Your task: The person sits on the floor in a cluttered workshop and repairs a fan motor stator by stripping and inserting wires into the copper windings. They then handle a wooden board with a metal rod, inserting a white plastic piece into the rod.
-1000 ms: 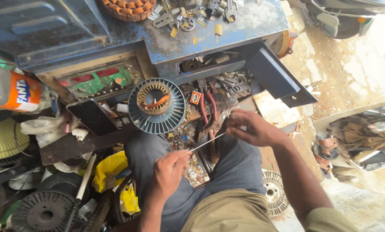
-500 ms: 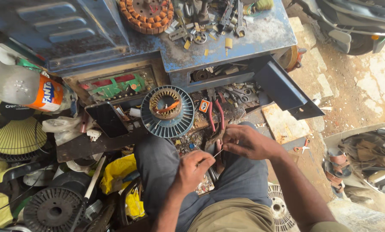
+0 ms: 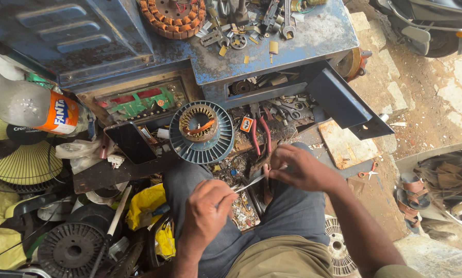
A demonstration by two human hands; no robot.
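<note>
My left hand (image 3: 206, 212) and my right hand (image 3: 300, 167) pinch the two ends of a thin pale strip (image 3: 251, 181) stretched between them above my lap. Just ahead of my knees rests a round blue motor stator (image 3: 201, 132) with a copper-wound core and an orange wire. Red-handled pliers (image 3: 261, 139) lie to the right of the stator, in an open drawer full of small metal parts.
A blue metal workbench (image 3: 303, 38) carries another copper-wound stator (image 3: 173, 15), spanners and loose bits. A plastic bottle (image 3: 32, 106) with an orange label, a yellow fan grille (image 3: 14, 162), black rotor discs (image 3: 68, 249) and a yellow bag (image 3: 146, 203) crowd the left. Sandals (image 3: 414, 198) lie right.
My hands have drawn closer together, so the strip between them looks shorter. The view has shifted, showing more of the bench top.
</note>
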